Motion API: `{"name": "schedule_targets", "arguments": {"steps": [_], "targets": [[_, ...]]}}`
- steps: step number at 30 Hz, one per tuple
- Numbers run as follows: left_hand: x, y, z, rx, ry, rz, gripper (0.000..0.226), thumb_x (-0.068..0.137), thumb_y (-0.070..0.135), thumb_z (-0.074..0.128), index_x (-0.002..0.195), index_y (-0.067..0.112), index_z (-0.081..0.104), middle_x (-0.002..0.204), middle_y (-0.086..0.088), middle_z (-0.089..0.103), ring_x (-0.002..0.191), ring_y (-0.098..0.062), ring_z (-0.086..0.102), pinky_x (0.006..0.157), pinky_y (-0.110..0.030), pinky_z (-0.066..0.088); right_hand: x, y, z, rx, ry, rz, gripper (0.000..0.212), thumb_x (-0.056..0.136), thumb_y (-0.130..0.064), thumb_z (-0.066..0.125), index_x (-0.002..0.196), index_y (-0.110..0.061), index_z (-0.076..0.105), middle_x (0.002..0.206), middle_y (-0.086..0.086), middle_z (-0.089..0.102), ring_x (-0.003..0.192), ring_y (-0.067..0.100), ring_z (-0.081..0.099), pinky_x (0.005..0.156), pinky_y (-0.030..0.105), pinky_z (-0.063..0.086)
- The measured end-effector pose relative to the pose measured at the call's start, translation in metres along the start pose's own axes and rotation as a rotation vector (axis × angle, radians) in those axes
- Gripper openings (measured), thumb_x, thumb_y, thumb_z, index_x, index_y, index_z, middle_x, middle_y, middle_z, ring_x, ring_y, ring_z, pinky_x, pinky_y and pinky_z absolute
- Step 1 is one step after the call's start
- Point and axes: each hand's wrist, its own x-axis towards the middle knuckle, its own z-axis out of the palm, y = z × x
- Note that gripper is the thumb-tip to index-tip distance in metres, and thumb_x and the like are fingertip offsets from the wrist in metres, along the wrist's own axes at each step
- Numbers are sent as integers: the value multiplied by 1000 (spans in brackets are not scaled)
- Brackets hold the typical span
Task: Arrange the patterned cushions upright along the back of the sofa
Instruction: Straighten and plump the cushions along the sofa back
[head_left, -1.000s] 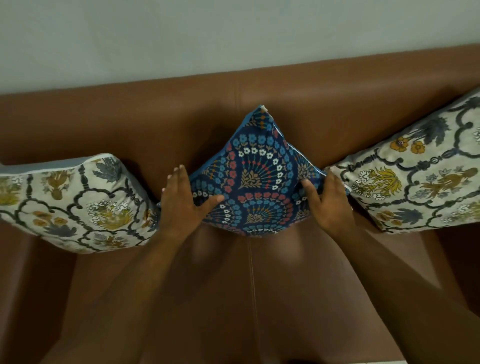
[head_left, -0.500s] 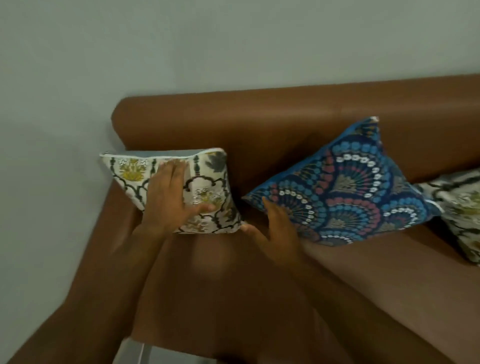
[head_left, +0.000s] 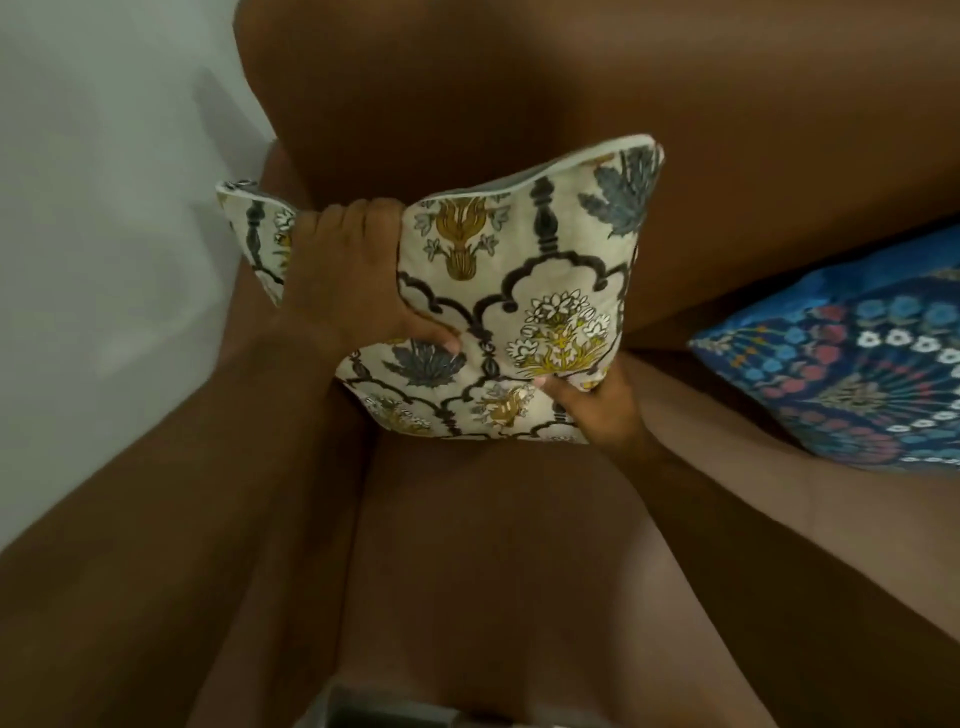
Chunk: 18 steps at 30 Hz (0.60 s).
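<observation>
A cream cushion (head_left: 524, 270) with dark lattice lines and yellow and grey flowers stands at the left end of the brown sofa, its top edge against the sofa back (head_left: 519, 104). My left hand (head_left: 348, 280) grips its upper left part, fingers curled over the top edge. My right hand (head_left: 597, 405) holds its lower right corner. A blue cushion (head_left: 841, 364) with a peacock-fan pattern leans against the back to the right, partly cut off by the frame edge.
The sofa's left armrest (head_left: 249, 322) runs beside the cream cushion, with a pale wall (head_left: 104, 182) behind it. The brown seat (head_left: 493, 561) stretches toward me. A pale object's edge (head_left: 374, 706) shows at the bottom.
My hands left the blue cushion and moved left to the cream cushion. Both now grip it, and it sits higher and more upright. The view has come closer.
</observation>
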Motion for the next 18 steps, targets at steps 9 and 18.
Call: {"name": "schedule_targets", "arguments": {"steps": [9, 18], "targets": [[-58, -41, -4, -649, 288, -595, 148, 26, 87, 80, 148, 14, 40, 146, -11, 54, 136, -27, 50, 113, -47, 42, 35, -149, -29, -356, 4, -319, 69, 53, -82, 77, 83, -21, 66, 76, -3, 75, 74, 23, 72, 65, 43, 60], [-59, -58, 8, -574, 247, -521, 152, 29, 99, 64, 148, 9, 35, 144, -19, 50, 135, -38, 46, 109, -60, 40, 31, -138, -27, -596, 148, -493, 111, 59, -97, 52, 124, -8, 56, 114, 7, 52, 114, 28, 50, 91, 40, 43]]}}
